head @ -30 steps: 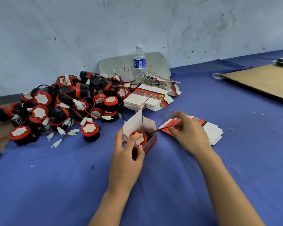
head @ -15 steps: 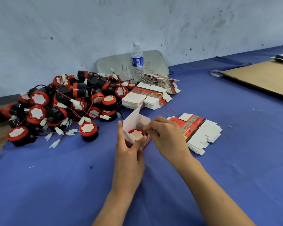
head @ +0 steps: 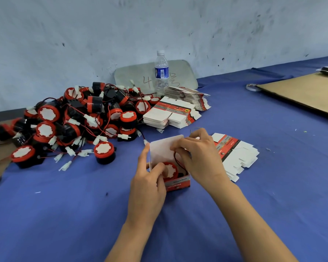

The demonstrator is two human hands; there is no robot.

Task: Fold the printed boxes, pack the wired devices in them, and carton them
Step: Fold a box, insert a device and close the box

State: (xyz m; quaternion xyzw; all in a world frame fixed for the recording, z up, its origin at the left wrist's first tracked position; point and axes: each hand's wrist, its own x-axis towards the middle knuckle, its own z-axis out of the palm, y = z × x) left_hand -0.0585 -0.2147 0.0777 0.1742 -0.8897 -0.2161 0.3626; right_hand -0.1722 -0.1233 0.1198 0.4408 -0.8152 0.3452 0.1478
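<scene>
Beyond the grip, well apart from it, stood a pale grey-blue wall (head: 159, 25), rough and marked with many small dark scuffs. The table (head: 64, 214) under the grip was covered with a blue cloth, which made soft folds far to the right. Straight behind the grip a grey board (head: 133, 76) with rounded corners leaned on the wall and carried handwritten marks. A clear water bottle (head: 161, 72) stood upright in front of it. Far right of the grip a flat brown cardboard sheet (head: 301, 91) lay on the cloth, with a tape roll (head: 252, 87) just beside its corner nearest the grip. The light was soft and even, and the shadows were faint.
</scene>
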